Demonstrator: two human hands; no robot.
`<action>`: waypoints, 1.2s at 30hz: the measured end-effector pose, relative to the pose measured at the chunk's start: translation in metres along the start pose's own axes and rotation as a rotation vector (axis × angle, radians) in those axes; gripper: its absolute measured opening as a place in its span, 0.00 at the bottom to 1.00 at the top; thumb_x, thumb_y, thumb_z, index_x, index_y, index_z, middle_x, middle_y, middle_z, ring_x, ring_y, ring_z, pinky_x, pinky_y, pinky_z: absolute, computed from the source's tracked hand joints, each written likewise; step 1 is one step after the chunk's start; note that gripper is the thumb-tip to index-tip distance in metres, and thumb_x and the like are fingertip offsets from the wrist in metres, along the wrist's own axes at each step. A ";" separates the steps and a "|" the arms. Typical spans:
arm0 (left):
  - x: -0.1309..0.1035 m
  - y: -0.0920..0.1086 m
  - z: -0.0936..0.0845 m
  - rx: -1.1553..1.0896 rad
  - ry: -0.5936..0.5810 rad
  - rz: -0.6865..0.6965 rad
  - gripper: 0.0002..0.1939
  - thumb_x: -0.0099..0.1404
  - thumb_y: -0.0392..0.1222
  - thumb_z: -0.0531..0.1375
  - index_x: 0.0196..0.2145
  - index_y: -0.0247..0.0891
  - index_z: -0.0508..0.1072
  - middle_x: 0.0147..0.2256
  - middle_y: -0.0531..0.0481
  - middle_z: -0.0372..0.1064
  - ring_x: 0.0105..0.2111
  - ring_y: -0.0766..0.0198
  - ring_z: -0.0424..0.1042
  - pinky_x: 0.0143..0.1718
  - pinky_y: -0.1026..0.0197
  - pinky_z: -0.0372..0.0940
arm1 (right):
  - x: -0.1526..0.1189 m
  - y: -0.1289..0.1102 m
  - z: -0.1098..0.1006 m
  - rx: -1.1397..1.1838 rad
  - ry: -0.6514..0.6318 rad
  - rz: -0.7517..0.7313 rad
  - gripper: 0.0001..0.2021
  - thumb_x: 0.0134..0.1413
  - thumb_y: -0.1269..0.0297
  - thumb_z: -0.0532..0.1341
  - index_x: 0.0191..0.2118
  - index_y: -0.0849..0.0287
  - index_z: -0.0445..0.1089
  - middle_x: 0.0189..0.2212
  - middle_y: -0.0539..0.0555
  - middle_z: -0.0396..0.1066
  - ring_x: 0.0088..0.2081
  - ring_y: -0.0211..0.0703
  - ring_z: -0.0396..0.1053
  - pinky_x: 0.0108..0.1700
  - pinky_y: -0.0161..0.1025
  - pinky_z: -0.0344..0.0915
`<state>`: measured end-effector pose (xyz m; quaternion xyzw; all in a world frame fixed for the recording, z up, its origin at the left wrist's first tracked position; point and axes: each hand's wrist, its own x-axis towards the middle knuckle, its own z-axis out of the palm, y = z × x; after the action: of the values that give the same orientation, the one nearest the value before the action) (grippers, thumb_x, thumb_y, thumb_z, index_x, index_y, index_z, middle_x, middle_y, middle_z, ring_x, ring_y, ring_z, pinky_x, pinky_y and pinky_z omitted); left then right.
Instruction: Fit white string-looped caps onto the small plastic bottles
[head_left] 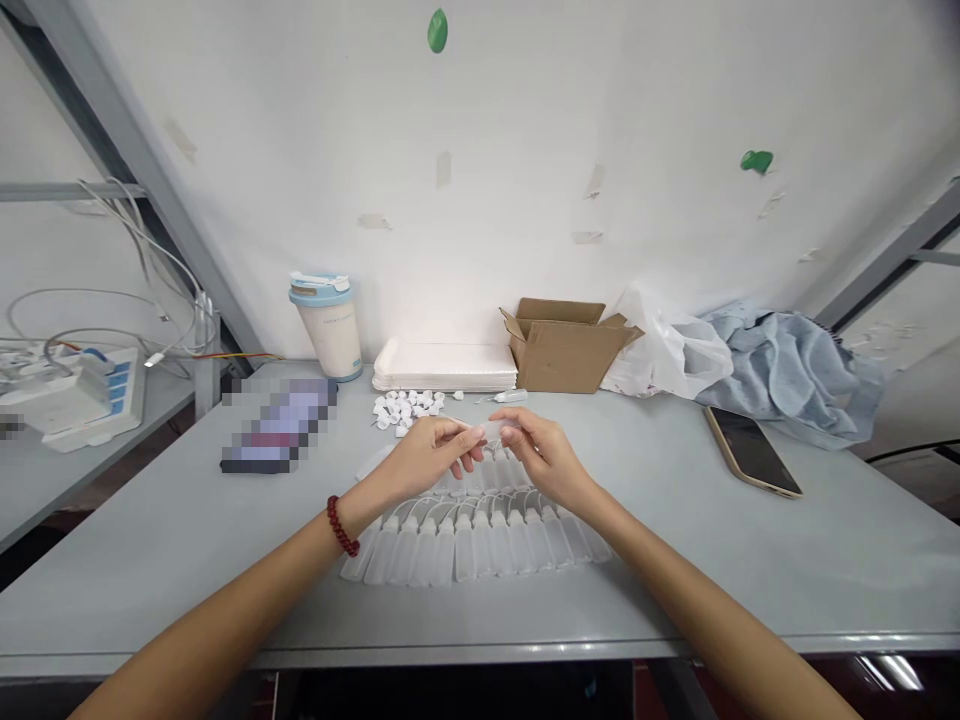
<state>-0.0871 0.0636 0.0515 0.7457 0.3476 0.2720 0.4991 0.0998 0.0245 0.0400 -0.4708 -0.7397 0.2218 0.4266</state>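
Note:
My left hand [439, 450], with a dark red bead bracelet on its wrist, pinches one end of a small translucent plastic bottle [493, 429]. The fingers of my right hand [544, 455] are closed on the bottle's other side. Fingers cover much of it. Below my hands, a row of frosted squeeze bottles [480, 550] lies side by side on the table, thin curved tubes at their tops. A second row [480, 482] lies behind, partly hidden by my hands. Just beyond my left hand is a pile of small white caps [405, 408].
A single bottle [512, 397] lies near an open cardboard box [562, 355]. Beside the box are a stack of white envelopes [450, 366] and a plastic bag [667, 350]. A cup [328, 325], a blurred-out phone [281, 425], another phone [754, 455] and blue cloth [795, 365] stand or lie around.

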 end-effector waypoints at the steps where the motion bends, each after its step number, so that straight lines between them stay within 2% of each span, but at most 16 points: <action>1: 0.000 -0.001 -0.001 -0.008 -0.012 0.000 0.22 0.64 0.54 0.53 0.27 0.33 0.74 0.29 0.46 0.73 0.24 0.66 0.69 0.27 0.64 0.65 | 0.000 0.000 0.000 -0.001 -0.002 -0.004 0.13 0.63 0.59 0.48 0.43 0.59 0.66 0.25 0.52 0.66 0.27 0.39 0.64 0.30 0.36 0.59; 5: -0.002 0.000 -0.001 0.092 -0.010 0.070 0.21 0.64 0.52 0.54 0.23 0.34 0.72 0.24 0.49 0.70 0.24 0.66 0.68 0.28 0.64 0.63 | 0.000 0.002 0.001 -0.030 -0.011 -0.018 0.13 0.62 0.59 0.48 0.41 0.59 0.66 0.24 0.51 0.65 0.25 0.39 0.61 0.29 0.35 0.59; 8: -0.003 0.000 0.001 0.314 0.075 0.235 0.22 0.65 0.50 0.53 0.18 0.35 0.68 0.20 0.51 0.66 0.24 0.65 0.64 0.29 0.63 0.60 | 0.001 0.002 -0.001 -0.049 -0.020 -0.023 0.13 0.62 0.59 0.49 0.40 0.60 0.67 0.23 0.50 0.64 0.23 0.38 0.59 0.29 0.35 0.58; 10: -0.002 0.000 0.002 0.384 0.127 0.307 0.22 0.65 0.50 0.53 0.18 0.36 0.68 0.21 0.51 0.66 0.26 0.64 0.65 0.31 0.63 0.60 | 0.001 0.001 -0.002 -0.052 -0.023 -0.015 0.13 0.62 0.60 0.49 0.39 0.60 0.67 0.22 0.49 0.62 0.22 0.37 0.57 0.27 0.34 0.56; 12: -0.001 -0.001 0.002 0.339 0.122 0.281 0.21 0.65 0.51 0.53 0.21 0.36 0.70 0.25 0.49 0.69 0.28 0.63 0.67 0.31 0.63 0.61 | 0.001 0.000 -0.002 -0.045 -0.019 -0.004 0.13 0.62 0.60 0.49 0.39 0.59 0.66 0.20 0.48 0.60 0.21 0.36 0.55 0.26 0.34 0.55; 15: -0.001 0.000 -0.001 0.189 -0.008 0.151 0.22 0.66 0.53 0.51 0.26 0.35 0.73 0.29 0.48 0.72 0.28 0.64 0.69 0.29 0.64 0.63 | 0.000 -0.002 -0.002 -0.035 -0.014 -0.009 0.12 0.62 0.61 0.48 0.41 0.59 0.66 0.21 0.48 0.62 0.21 0.36 0.56 0.26 0.34 0.55; 18: -0.002 0.003 -0.002 0.185 -0.061 0.104 0.22 0.66 0.52 0.50 0.24 0.35 0.73 0.26 0.48 0.72 0.25 0.65 0.68 0.28 0.65 0.62 | 0.000 -0.002 -0.001 -0.041 -0.016 -0.023 0.12 0.61 0.61 0.49 0.41 0.59 0.67 0.22 0.49 0.62 0.22 0.37 0.57 0.26 0.34 0.55; 22: -0.004 0.001 0.003 0.471 0.066 0.282 0.22 0.67 0.48 0.51 0.20 0.36 0.68 0.19 0.52 0.64 0.22 0.66 0.62 0.26 0.64 0.56 | 0.001 -0.001 -0.002 -0.041 -0.024 -0.029 0.12 0.61 0.62 0.50 0.38 0.59 0.68 0.20 0.48 0.61 0.22 0.36 0.55 0.26 0.34 0.54; 25: -0.004 -0.002 0.007 0.594 0.129 0.388 0.22 0.68 0.47 0.50 0.19 0.36 0.66 0.19 0.53 0.61 0.21 0.67 0.59 0.26 0.63 0.54 | 0.001 -0.003 -0.003 -0.015 -0.023 0.004 0.11 0.61 0.62 0.50 0.37 0.59 0.68 0.20 0.47 0.59 0.21 0.36 0.54 0.26 0.34 0.54; 27: -0.004 -0.002 0.007 0.524 0.117 0.329 0.22 0.68 0.49 0.50 0.20 0.36 0.67 0.21 0.52 0.64 0.22 0.66 0.62 0.27 0.64 0.55 | 0.001 -0.005 -0.002 0.020 -0.016 0.033 0.12 0.61 0.61 0.49 0.38 0.59 0.68 0.19 0.47 0.58 0.21 0.36 0.54 0.26 0.34 0.54; 32: -0.004 0.004 0.002 0.225 -0.025 0.101 0.25 0.68 0.53 0.47 0.21 0.36 0.69 0.22 0.51 0.68 0.24 0.66 0.67 0.28 0.66 0.61 | -0.001 -0.004 0.002 0.060 -0.007 0.049 0.12 0.61 0.59 0.50 0.39 0.59 0.67 0.22 0.48 0.60 0.23 0.36 0.56 0.27 0.34 0.55; 36: -0.006 0.005 0.005 0.311 0.047 0.151 0.25 0.67 0.51 0.50 0.16 0.36 0.62 0.18 0.54 0.63 0.20 0.69 0.62 0.25 0.66 0.57 | -0.002 -0.002 0.004 0.093 -0.012 0.068 0.13 0.62 0.57 0.49 0.39 0.59 0.66 0.20 0.46 0.57 0.22 0.36 0.54 0.28 0.34 0.57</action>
<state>-0.0860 0.0552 0.0538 0.8313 0.3401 0.2689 0.3479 0.0963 0.0220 0.0384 -0.4743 -0.7146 0.2730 0.4357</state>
